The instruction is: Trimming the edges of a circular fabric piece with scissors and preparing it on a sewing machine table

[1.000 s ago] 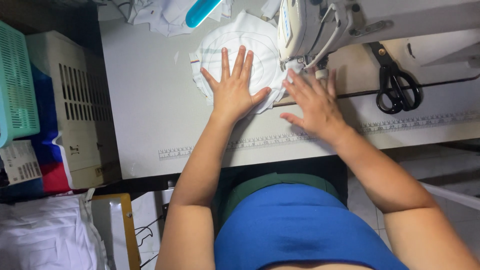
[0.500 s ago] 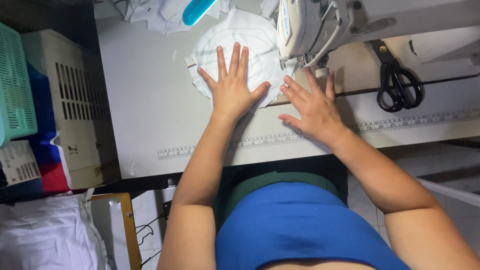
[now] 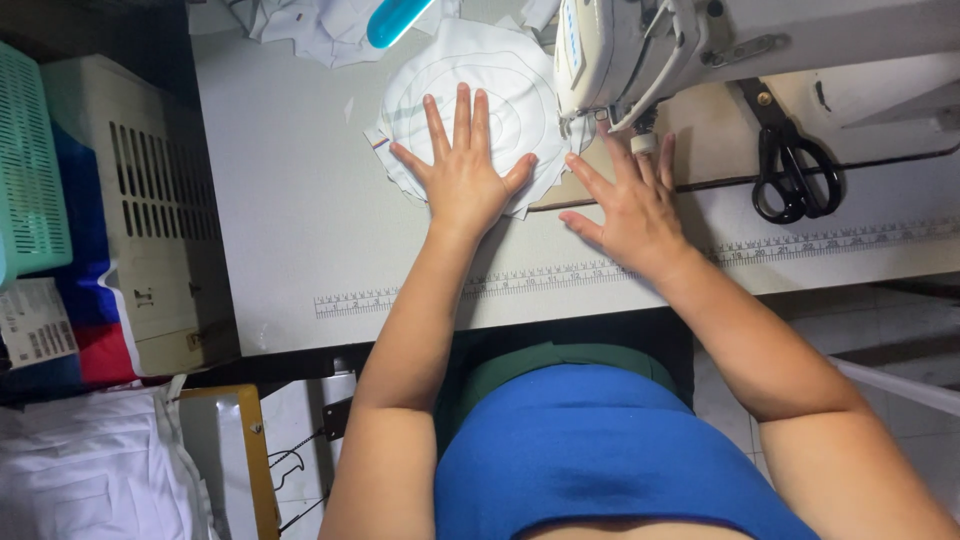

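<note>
The left hand [image 3: 465,180] lay open and flat on the round white fabric piece [image 3: 490,100], at twelve o'clock on the worktop [image 3: 280,200]. The right hand [image 3: 630,205], also open, pressed beside the sewing machine [image 3: 640,45]; steady, even pressure probably kept the circular stitching smooth.

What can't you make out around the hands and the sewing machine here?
Head view:
- Needle and presser foot: hidden behind the sewing machine head.
- White round fabric piece: its middle is covered by the left hand.
- Right hand: fingertips tucked in shadow under the machine.
- Black scissors: blade tips hidden by the machine.
</note>
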